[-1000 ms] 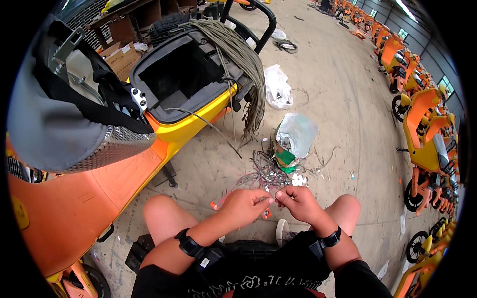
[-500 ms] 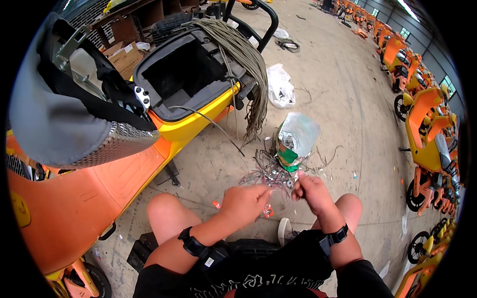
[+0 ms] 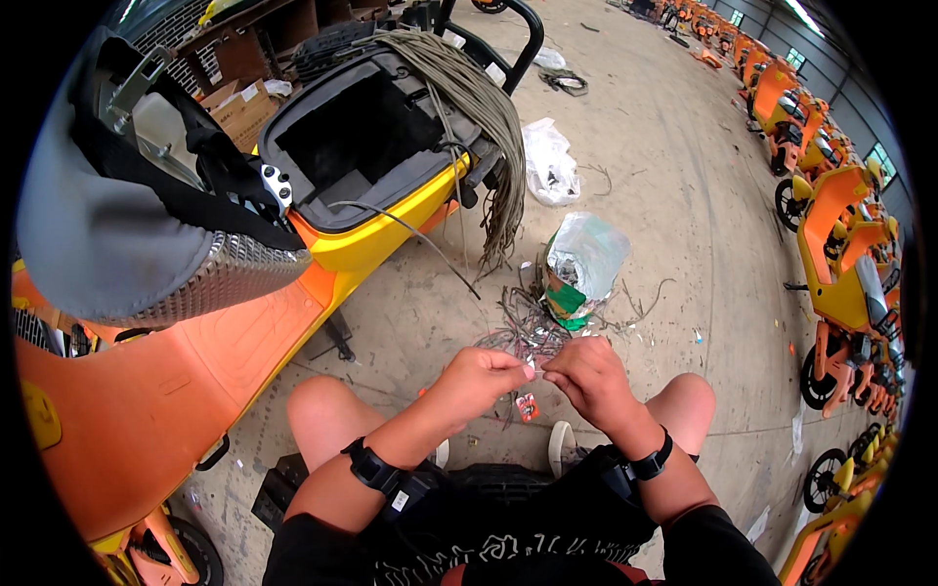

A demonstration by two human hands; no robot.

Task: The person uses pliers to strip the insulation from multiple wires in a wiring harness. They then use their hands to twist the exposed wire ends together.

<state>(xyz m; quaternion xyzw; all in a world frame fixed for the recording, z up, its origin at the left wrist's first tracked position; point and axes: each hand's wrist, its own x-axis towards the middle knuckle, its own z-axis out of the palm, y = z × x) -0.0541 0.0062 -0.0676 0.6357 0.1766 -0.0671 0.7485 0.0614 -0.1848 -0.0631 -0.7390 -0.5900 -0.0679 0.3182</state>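
Note:
My left hand (image 3: 481, 383) is closed in a pinch, thumb against forefinger, over the floor between my knees. Almost touching it, my right hand (image 3: 592, 379) is pinched too. A thin pale strand (image 3: 538, 371) runs between the two sets of fingertips; it is too small to make out fully. Just beyond my hands lies a tangled heap of thin wires (image 3: 525, 327). A white and green sack (image 3: 589, 256) stands open behind the heap, with grey scraps inside.
An orange and yellow scooter (image 3: 186, 381) with its seat raised and storage bin (image 3: 283, 215) open stands at my left. A bundle of grey cables (image 3: 464, 88) hangs over its back. A white plastic bag (image 3: 550, 161) lies farther off. More scooters (image 3: 840, 264) line the right.
My right hand has moved left and turned palm down, so its fingertips meet those of my left hand at the thin strand. My left hand has shifted slightly.

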